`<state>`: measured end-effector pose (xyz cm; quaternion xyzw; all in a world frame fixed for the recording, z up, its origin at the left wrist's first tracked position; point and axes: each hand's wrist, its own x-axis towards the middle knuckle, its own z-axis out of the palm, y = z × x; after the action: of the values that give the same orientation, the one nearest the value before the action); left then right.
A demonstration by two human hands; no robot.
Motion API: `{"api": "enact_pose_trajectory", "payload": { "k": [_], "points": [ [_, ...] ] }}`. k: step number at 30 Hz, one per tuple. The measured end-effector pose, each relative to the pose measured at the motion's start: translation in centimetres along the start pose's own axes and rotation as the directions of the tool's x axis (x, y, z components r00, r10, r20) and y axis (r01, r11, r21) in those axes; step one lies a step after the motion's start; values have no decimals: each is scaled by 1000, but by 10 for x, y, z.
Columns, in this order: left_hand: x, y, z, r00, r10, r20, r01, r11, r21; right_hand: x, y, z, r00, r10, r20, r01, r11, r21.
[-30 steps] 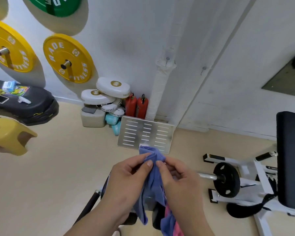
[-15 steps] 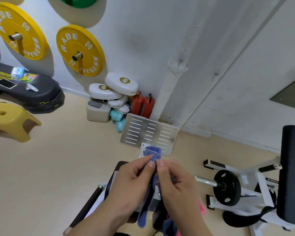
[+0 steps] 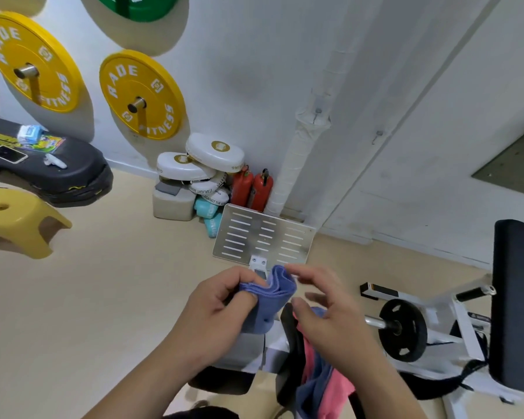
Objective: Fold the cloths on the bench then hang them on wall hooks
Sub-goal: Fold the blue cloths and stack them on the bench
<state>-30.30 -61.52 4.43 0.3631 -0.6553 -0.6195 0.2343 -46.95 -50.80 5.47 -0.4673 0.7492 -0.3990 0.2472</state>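
Note:
A folded blue cloth [image 3: 270, 300] is bunched in my left hand [image 3: 215, 313], pinched between thumb and fingers in front of me. My right hand [image 3: 327, 316] hovers just to the right of it, fingers spread and blurred, touching nothing that I can see. Below my right wrist a pink cloth [image 3: 327, 385] and another blue cloth [image 3: 310, 391] lie draped over the black bench [image 3: 288, 343]. On the white wall above sit two small hooks [image 3: 317, 111], one on the wrapped pipe and one further right [image 3: 378, 135].
A slotted metal footplate [image 3: 263, 237] leans ahead of my hands. Fire extinguishers [image 3: 251, 189] and white pads [image 3: 200, 164] crowd the wall base. Yellow weight plates [image 3: 141, 95] hang at left, a yellow stool [image 3: 15, 222] stands left, and a black plate on a bar [image 3: 403, 331] lies right.
My right hand has let go of the blue cloth and opened beside it. My left hand now holds the cloth alone, folded into a shorter bundle. The view has tilted down slightly.

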Motion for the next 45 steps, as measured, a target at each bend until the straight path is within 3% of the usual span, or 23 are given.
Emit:
{"api": "enact_pose_trajectory", "payload": {
  "k": [2,6,11,21,28,34,37,40,45],
  "points": [
    [-2,1,-3,1000,18,-1,-18,1000,5,0,5,-5,993,-73,94,81,993,-87],
    [-6,3,-7,999,48,-5,-49,999,-16,-4,8,-6,991,-32,134,49,991,-127],
    [-12,2,-11,998,60,-19,-61,996,-72,-14,1,-2,992,-56,110,59,998,-21],
    [-21,1,-9,990,85,-117,-98,989,-113,-30,9,6,996,-82,14,83,995,-55],
    [-20,-4,-8,993,81,-81,-92,985,-148,-37,29,14,986,-158,58,165,972,-169],
    [-22,-9,-2,995,91,-27,-94,980,-173,-29,23,13,966,-103,235,176,932,-318],
    [-20,-11,-2,996,78,-49,-85,983,-164,-22,22,3,966,-13,259,150,842,-518],
    [-16,-17,-2,992,44,-118,-58,991,-116,-21,12,-15,980,31,197,93,801,-591],
    [-9,-26,-7,985,52,-166,-54,999,-6,-24,4,-32,992,-103,77,128,858,-497]
  ]
}}
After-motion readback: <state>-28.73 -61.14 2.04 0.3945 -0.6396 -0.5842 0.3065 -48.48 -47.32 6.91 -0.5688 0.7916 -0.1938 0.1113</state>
